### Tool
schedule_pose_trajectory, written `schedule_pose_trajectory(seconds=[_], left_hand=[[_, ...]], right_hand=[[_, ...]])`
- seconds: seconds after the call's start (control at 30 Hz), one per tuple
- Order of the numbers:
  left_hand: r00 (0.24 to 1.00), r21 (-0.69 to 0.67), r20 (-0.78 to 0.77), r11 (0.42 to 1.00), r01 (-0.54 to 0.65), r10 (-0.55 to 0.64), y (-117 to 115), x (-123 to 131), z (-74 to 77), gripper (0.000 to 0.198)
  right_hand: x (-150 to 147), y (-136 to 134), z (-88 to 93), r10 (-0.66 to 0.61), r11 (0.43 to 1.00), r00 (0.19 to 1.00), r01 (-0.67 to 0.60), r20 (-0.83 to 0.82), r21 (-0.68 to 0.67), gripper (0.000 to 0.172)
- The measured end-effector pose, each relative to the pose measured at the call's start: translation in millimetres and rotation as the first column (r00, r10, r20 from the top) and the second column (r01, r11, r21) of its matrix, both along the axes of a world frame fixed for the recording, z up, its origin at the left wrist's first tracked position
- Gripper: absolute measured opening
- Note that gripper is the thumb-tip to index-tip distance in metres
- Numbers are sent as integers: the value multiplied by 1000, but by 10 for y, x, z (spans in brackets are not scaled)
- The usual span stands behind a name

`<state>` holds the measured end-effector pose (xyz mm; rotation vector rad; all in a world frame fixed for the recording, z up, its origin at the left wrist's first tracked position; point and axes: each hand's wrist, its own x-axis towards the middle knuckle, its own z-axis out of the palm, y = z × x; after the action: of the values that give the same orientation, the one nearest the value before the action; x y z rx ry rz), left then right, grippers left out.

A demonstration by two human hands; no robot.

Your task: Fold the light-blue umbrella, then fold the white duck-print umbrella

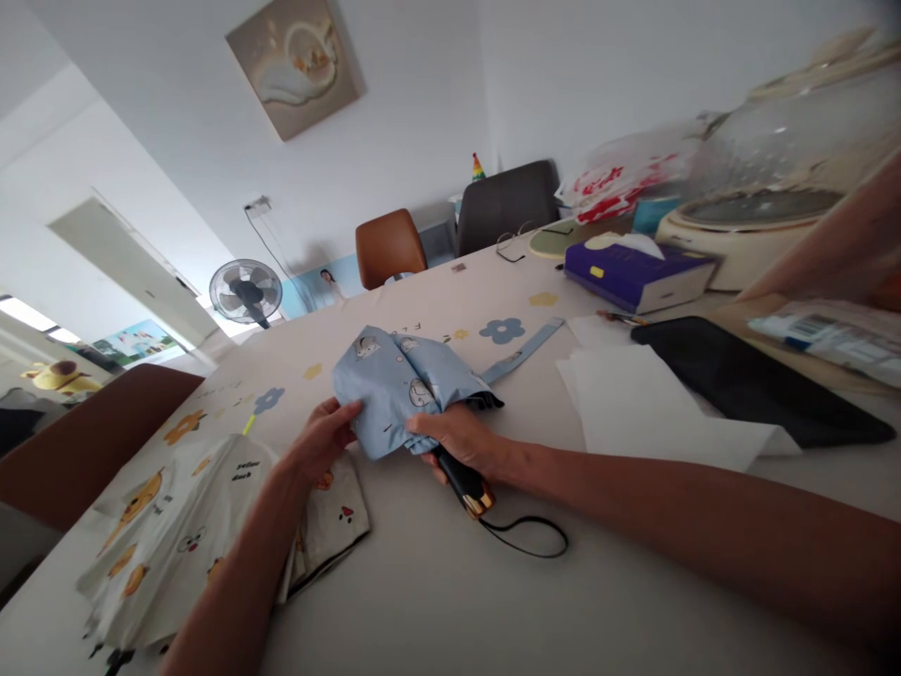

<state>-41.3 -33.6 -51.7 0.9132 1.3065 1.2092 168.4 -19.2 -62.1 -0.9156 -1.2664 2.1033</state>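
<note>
A light blue folding umbrella [398,380] with small cartoon prints lies collapsed on the table [436,591]. My right hand [461,439] is wrapped round its black handle [465,486], which ends in a gold cap and a black wrist loop [535,537]. My left hand [325,437] pinches the blue fabric at the canopy's near left edge. The umbrella's blue closing strap [525,349] trails out to the right across the table.
A white umbrella with yellow duck prints [183,535] lies at the near left. White paper sheets [633,404], a black flat case [746,376], a purple tissue box [633,272], glasses [512,246], a glass-lidded cooker [774,169] and chairs [387,246] stand beyond.
</note>
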Motion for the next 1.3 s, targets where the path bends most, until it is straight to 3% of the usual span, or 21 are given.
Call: schedule_pose_trajectory(seconds=[0.1, 0.47, 0.77, 0.83, 0.9, 0.93, 1.0, 1.07, 1.13, 1.23, 1.3], left_hand=[[999, -70, -3, 997, 37, -37, -8, -4, -6, 28], [985, -86, -34, 983, 164, -167, -34, 64, -8, 22], [975, -135, -77, 971, 199, -211, -23, 119, -47, 26], [979, -115, -148, 986, 125, -141, -9, 159, -47, 27], [955, -8, -290, 998, -65, 60, -3, 208, -26, 27], [907, 94, -372, 980, -173, 196, -9, 239, -6, 27], [755, 346, -486, 890, -296, 440, -49, 324, 45, 24], [630, 541, -516, 791, -285, 580, -123, 449, 90, 17], [611, 609, -530, 765, -209, 588, -205, 603, 106, 11], [678, 531, -609, 846, -35, 411, -269, 802, 59, 8], [700, 466, -637, 885, 17, 322, -253, 863, 6, 11]], right_hand=[[-7, -3, -11, -12, 1000, 1000, 12, -3, 1, 22], [-31, 9, -28, -102, 995, 995, 102, -18, -21, 22], [-16, -67, 34, -128, 991, 989, 123, 77, 58, 24], [-23, -72, 41, -149, 988, 985, 144, 84, 58, 23], [-32, -75, 46, -176, 984, 980, 172, 93, 53, 22], [-36, -77, 49, -184, 982, 978, 179, 99, 56, 22], [-40, -82, 57, -194, 980, 973, 186, 126, 75, 22], [-39, -88, 66, -192, 979, 969, 178, 153, 99, 23], [-34, -92, 73, -185, 979, 970, 168, 159, 115, 22], [-30, -98, 87, -170, 977, 978, 151, 120, 150, 19], [-30, -105, 100, -175, 974, 978, 155, 114, 167, 16]])
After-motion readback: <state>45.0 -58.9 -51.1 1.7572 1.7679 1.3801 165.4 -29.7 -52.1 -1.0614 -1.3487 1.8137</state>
